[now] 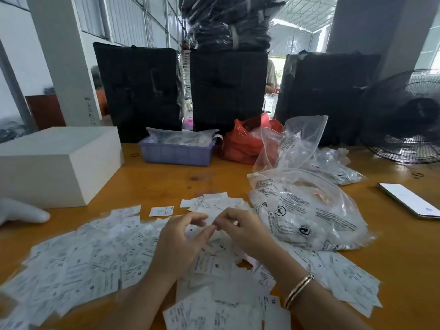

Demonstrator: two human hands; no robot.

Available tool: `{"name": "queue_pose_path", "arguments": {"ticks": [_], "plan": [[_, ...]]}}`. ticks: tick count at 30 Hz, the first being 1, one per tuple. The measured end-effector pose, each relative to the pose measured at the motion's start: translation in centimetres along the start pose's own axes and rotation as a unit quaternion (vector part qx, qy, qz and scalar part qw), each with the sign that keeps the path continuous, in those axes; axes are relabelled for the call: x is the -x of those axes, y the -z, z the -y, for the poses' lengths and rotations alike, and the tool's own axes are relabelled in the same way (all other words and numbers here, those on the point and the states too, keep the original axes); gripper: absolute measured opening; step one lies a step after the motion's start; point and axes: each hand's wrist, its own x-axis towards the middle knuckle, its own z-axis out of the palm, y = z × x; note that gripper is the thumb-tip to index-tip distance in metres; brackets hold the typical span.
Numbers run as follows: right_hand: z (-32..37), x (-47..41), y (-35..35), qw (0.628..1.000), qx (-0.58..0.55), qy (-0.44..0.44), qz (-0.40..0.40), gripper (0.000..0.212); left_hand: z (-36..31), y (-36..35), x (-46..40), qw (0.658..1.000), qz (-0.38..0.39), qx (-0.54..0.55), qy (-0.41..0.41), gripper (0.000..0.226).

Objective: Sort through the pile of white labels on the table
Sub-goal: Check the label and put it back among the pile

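Observation:
A wide pile of white printed labels (95,256) covers the near part of the wooden table (152,182). My left hand (181,236) and my right hand (240,227) meet above the middle of the pile, fingers curled, fingertips close together. They seem to pinch a white label (209,221) between them, though blur hides the exact grip. One single label (161,211) lies apart, just beyond the pile. A bracelet (298,290) sits on my right wrist.
A white box (57,163) stands at the left, with another person's white-gloved hand (21,210) beside it. A purple tray (176,152), red bag (240,144) and clear plastic bags (307,210) lie behind and right. A phone (409,200) and fan (409,120) are at right.

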Motion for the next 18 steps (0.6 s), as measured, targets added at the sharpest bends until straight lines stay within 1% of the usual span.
{"name": "queue_pose_path", "arguments": {"ticks": [1, 2, 3, 5, 6, 7, 8, 10, 11, 12, 14, 18], "plan": [[-0.2, 0.1, -0.2, 1.000, -0.003, -0.005, -0.006, 0.023, 0.1, -0.1, -0.1, 1.000, -0.011, 0.007, 0.007, 0.016], [-0.5, 0.1, -0.3, 1.000, -0.007, -0.011, -0.014, 0.023, 0.2, -0.1, -0.2, 0.999, -0.020, 0.021, 0.016, 0.005], [-0.8, 0.1, -0.5, 0.999, -0.013, -0.023, -0.032, 0.021, 0.3, -0.2, -0.2, 0.999, -0.024, 0.033, 0.027, 0.005], [-1.6, 0.0, -0.6, 0.994, -0.005, -0.063, -0.091, 0.017, 0.5, -0.3, -0.1, 0.998, -0.026, 0.047, 0.040, 0.006], [-2.1, 0.0, -0.6, 0.989, 0.027, -0.088, -0.118, 0.017, 0.5, -0.4, 0.0, 0.997, -0.030, 0.050, 0.042, 0.006], [-2.5, 0.0, -0.6, 0.983, 0.076, -0.108, -0.128, 0.019, 0.5, -0.4, 0.0, 0.997, -0.037, 0.050, 0.045, 0.006], [-2.9, 0.0, -0.6, 0.976, 0.135, -0.123, -0.115, 0.023, 0.5, -0.4, 0.0, 0.996, -0.047, 0.054, 0.045, 0.008], [-3.2, 0.0, -1.1, 0.956, 0.254, -0.140, -0.054, 0.035, 0.5, -0.4, 0.1, 0.995, -0.062, 0.059, 0.047, 0.011], [-3.2, 0.0, -1.5, 0.945, 0.295, -0.138, -0.030, 0.042, 0.4, -0.4, 0.1, 0.995, -0.065, 0.062, 0.048, 0.012], [-3.1, -0.1, -1.8, 0.937, 0.322, -0.130, -0.020, 0.046, 0.3, -0.4, 0.1, 0.994, -0.067, 0.065, 0.048, 0.013], [-2.9, 0.0, -2.0, 0.930, 0.349, -0.114, -0.024, 0.048, 0.2, -0.4, 0.1, 0.993, -0.072, 0.074, 0.050, 0.013], [-2.8, 0.4, -1.9, 0.919, 0.384, -0.080, -0.034, 0.041, 0.0, -0.4, 0.0, 0.991, -0.084, 0.090, 0.054, 0.012]]}}
